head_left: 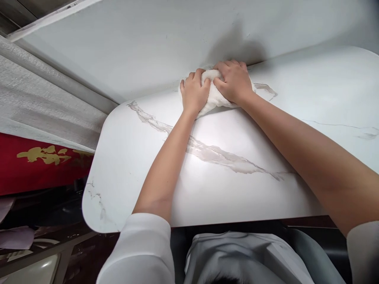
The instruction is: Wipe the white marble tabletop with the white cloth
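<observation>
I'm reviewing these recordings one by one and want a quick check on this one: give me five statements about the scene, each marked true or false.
1. The left hand and right hand are both on the white cloth. True.
2. The cloth lies at the edge of the marble-patterned tabletop nearest the person. False: it lies along the far edge, by the wall.
3. The tabletop has rounded corners on its left side. True.
4. Blue material with gold markings shows at the left. False: the gold-marked material there is red.
5. Sleeves reach both wrists. False: the forearms are bare.
</observation>
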### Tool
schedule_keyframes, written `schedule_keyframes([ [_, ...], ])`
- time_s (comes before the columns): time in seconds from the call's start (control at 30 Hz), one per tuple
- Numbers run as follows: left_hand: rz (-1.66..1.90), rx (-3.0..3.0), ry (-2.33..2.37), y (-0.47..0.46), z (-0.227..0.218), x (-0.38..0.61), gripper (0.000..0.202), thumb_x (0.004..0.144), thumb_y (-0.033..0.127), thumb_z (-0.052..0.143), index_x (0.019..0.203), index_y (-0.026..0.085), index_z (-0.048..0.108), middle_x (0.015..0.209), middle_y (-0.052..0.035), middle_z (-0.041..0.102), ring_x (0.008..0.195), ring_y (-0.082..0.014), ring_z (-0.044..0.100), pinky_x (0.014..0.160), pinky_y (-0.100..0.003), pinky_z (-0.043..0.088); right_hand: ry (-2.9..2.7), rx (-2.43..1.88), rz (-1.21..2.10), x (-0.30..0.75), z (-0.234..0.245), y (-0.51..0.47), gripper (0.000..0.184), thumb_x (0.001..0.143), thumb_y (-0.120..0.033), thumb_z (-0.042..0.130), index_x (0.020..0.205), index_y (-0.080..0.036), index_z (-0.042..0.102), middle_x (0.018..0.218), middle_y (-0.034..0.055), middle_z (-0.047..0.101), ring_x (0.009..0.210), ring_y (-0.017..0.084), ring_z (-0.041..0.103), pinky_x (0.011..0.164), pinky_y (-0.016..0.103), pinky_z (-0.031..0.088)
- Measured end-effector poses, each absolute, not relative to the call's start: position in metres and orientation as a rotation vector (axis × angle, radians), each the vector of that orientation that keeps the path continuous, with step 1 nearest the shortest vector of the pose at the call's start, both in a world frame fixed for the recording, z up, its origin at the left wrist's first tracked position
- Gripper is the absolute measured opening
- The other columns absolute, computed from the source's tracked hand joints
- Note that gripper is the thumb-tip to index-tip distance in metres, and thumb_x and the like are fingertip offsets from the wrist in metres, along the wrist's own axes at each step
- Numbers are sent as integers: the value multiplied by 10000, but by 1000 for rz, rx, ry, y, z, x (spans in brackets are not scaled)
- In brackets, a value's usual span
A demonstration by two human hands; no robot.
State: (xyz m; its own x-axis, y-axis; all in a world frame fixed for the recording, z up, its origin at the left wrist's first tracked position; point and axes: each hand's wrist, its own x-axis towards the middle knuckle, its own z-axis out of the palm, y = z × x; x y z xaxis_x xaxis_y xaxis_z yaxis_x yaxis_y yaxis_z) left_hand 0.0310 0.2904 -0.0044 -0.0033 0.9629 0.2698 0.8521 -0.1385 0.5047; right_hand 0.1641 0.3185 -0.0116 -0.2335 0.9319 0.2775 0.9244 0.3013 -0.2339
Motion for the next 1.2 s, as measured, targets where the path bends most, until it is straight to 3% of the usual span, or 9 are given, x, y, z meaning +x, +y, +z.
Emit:
schedule_keyframes([
  [0.2, 786, 2060, 1993, 292, -4, 31, 304, 947, 361, 358, 1193, 404, 531, 1299, 25, 635, 1276, -185, 504, 1228, -406, 268, -2165, -1670, 44, 163, -11, 318, 506, 895, -480, 211, 1258, -378, 548, 1253, 57, 624, 1209, 319, 470, 1052, 528, 326],
  [0.4, 831, 2079, 1960, 280, -6, 32, 342, 956, 210, 384, 1243, 252, 565, 1303, -38, 628, 1291, -197, 512, 1212, -415, 230, -2138, -1586, 34, 165, -17, 310, 512, 908, -421, 222, 1263, -276, 561, 1270, 80, 624, 1217, 282, 477, 1088, 504, 304],
  [0.57, 850, 2071, 1957, 259, -6, 33, 329, 974, 210, 400, 1238, 281, 582, 1325, -48, 623, 1331, -200, 494, 1224, -414, 188, -2130, -1501, 54, 169, -23, 291, 499, 943, -412, 230, 1233, -228, 592, 1272, 120, 618, 1218, 296, 471, 1116, 509, 266],
  [0.9, 800, 2106, 1925, 195, -3, 41, 350, 987, 223, 403, 1294, 274, 565, 1369, -48, 605, 1338, -175, 491, 1242, -428, 168, -2175, -1501, -19, 178, -20, 216, 446, 923, -235, 300, 1280, -149, 553, 1296, 146, 591, 1250, 310, 479, 1144, 560, 227],
  [1.2, 779, 2175, 1843, 152, -4, 46, 352, 991, 240, 391, 1305, 266, 548, 1385, -41, 593, 1344, -164, 480, 1248, -451, 158, -2156, -1442, -32, 192, -18, 165, 441, 908, -241, 321, 1249, -137, 581, 1237, 152, 623, 1213, 307, 506, 1129, 560, 256],
])
